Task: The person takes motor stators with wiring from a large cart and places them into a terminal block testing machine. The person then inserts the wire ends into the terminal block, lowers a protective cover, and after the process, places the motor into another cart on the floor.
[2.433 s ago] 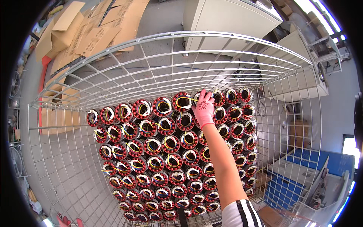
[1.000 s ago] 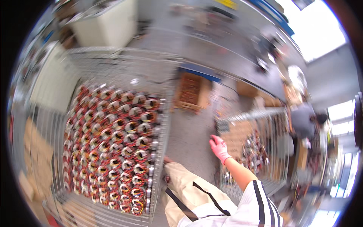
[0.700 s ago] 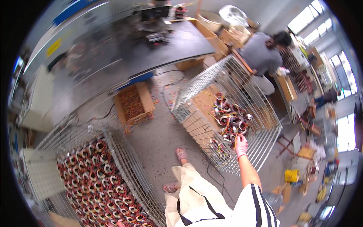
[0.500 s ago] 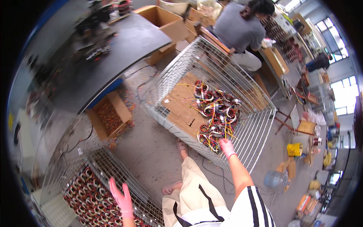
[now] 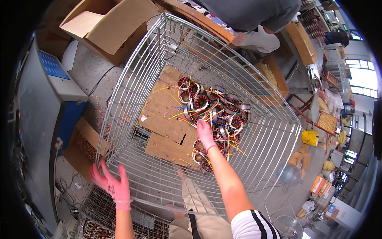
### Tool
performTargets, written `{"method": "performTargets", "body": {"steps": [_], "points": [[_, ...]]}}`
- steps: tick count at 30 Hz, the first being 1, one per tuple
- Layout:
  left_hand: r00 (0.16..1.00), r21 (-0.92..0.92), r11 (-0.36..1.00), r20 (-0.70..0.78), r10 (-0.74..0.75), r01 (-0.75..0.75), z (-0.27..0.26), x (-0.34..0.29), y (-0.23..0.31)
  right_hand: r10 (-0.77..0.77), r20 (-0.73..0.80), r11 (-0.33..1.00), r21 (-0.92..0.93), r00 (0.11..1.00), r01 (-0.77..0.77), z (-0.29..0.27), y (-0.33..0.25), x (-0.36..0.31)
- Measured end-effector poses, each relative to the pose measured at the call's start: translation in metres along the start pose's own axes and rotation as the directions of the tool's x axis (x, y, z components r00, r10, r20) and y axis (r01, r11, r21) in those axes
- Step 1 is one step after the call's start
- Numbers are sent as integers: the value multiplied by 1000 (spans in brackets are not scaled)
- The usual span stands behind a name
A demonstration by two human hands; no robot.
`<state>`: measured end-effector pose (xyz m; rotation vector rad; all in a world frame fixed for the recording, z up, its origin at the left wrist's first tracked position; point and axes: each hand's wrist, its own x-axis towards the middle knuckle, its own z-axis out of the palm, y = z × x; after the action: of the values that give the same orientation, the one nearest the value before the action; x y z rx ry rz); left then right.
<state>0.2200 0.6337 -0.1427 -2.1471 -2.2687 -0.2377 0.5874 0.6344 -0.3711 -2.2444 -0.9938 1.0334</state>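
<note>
My left hand (image 5: 111, 183), in a pink glove, is open with fingers spread at the near left rim of a large wire basket (image 5: 119, 103). Inside the basket, my right hand (image 5: 205, 134), also pink-gloved, reaches down to a heap of wound motor stators (image 5: 230, 107). Its fingers look drawn together at the heap's left side; what they hold, if anything, is hidden. The stators are rings with dark red windings, white bands and loose yellow, blue and red leads. Flat brown cardboard (image 5: 165, 131) lines part of the basket floor.
Low at the left, a second wire basket (image 5: 99, 203) holds more stators. Cardboard boxes (image 5: 115, 28) stand at the far left, near a grey and blue cabinet (image 5: 43, 119). Beyond the basket sits another person (image 5: 250, 14). A water bottle (image 5: 288, 174) lies at right.
My view has moved in over the large basket. My left hand has come from over the lower basket to the large one's rim. My right hand has reached further into the heap.
</note>
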Motion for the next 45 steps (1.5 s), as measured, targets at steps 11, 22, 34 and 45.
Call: {"method": "performTargets", "body": {"steps": [11, 22, 34, 45], "points": [[982, 16, 990, 122, -141, 140, 1, -8, 9, -220, -166, 834, -543, 961, 97, 43, -26, 246], [965, -78, 979, 199, -169, 187, 5, -5, 9, 133, 39, 563, -825, 990, -44, 82, -48, 291], [908, 74, 981, 372, -193, 179, -13, 7, 16, -111, 356, 663, -669, 928, 336, 136, 33, 247], [945, -3, 995, 311, -98, 104, -6, 11, 20, -42, 550, 775, -509, 834, 375, 180, 99, 23]]}}
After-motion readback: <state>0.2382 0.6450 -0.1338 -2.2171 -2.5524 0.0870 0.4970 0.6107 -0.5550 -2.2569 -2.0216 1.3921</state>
